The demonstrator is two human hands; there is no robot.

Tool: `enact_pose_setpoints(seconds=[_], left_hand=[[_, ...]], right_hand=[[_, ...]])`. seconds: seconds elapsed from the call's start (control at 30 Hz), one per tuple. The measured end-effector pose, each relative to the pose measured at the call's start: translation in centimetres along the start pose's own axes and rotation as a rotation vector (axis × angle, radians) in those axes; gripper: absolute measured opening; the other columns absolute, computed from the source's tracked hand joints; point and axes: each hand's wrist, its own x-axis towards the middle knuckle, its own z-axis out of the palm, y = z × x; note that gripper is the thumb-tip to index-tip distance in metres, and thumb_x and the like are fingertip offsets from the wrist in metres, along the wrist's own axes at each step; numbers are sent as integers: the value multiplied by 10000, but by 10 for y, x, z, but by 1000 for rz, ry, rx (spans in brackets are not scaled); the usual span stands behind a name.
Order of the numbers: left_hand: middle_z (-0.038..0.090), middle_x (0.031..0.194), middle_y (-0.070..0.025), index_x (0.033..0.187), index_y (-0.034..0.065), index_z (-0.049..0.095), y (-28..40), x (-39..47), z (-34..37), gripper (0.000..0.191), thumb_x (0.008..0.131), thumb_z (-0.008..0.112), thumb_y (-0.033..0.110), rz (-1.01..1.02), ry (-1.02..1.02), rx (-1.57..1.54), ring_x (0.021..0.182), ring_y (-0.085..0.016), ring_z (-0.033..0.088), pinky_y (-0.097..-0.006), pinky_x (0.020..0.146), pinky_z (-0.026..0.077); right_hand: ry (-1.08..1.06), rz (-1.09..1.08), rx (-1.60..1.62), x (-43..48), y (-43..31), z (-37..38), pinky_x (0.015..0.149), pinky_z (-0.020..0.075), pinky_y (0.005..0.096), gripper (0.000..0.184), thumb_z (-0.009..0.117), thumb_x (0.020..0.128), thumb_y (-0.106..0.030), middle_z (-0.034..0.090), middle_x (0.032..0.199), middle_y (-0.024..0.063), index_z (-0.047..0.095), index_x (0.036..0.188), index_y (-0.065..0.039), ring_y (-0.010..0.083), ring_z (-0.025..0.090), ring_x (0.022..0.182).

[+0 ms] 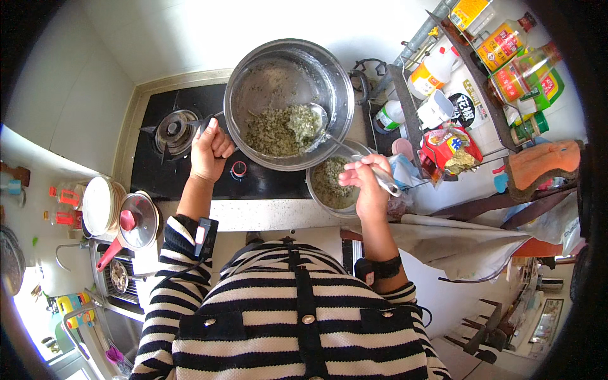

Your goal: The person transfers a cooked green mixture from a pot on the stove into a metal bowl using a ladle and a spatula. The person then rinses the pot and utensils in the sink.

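A large steel pot (285, 71) is tilted above the black gas hob, its inside showing. My left hand (212, 147) grips the pot's side handle (216, 118). Moist greenish crumbly food (270, 130) lies in the pot. In my right hand (368, 183) is a metal ladle (349, 149), its bowl inside the pot and heaped with the same food. Beneath the ladle's handle, partly hidden by the pot and my right hand, stands a smaller metal bowl (327, 209) with similar food in it.
A burner (175, 133) is at the left of the hob. Stacked plates (97, 206) and a lidded pan with a red handle (138, 221) stand left, near the sink (118, 327). A rack (408, 102) with sauce bottles and packets is at the right. A pale cloth (446, 242) hangs below it.
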Motion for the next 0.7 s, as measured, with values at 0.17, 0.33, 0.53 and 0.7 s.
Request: enact_pose_setpoints(seconds=[0.17, 0.33, 0.53, 0.7], left_hand=[[243, 512, 76, 663, 152, 406, 1, 1, 0, 369, 980, 551, 275, 5, 15, 0, 433, -63, 243, -253, 440, 252], [238, 515, 76, 671, 160, 410, 3, 9, -3, 357, 982, 550, 266, -23, 9, -48, 438, -64, 225, -249, 448, 257], [237, 515, 74, 674, 153, 419, 6, 13, -4, 352, 982, 549, 263, -40, -18, -77, 439, -66, 227, -250, 447, 258], [257, 518, 70, 621, 162, 365, 8, 9, 2, 425, 993, 517, 298, -35, 33, -1, 439, -64, 247, -246, 442, 247]], right_hand=[[134, 109, 167, 2, -11, 2, 508, 568, 356, 166, 566, 854, -67, 664, 787, 184, 487, 998, -87, 237, 656, 600], [142, 126, 176, -3, -14, 12, 489, 560, 364, 196, 576, 849, -58, 651, 776, 188, 476, 1017, -66, 245, 643, 570], [189, 64, 154, -23, -39, 9, 478, 553, 353, 187, 577, 848, -66, 651, 767, 196, 473, 1003, -64, 232, 631, 559], [268, -10, 152, -52, -72, -12, 466, 515, 367, 234, 580, 840, -94, 655, 781, 201, 456, 1039, -97, 228, 593, 538]])
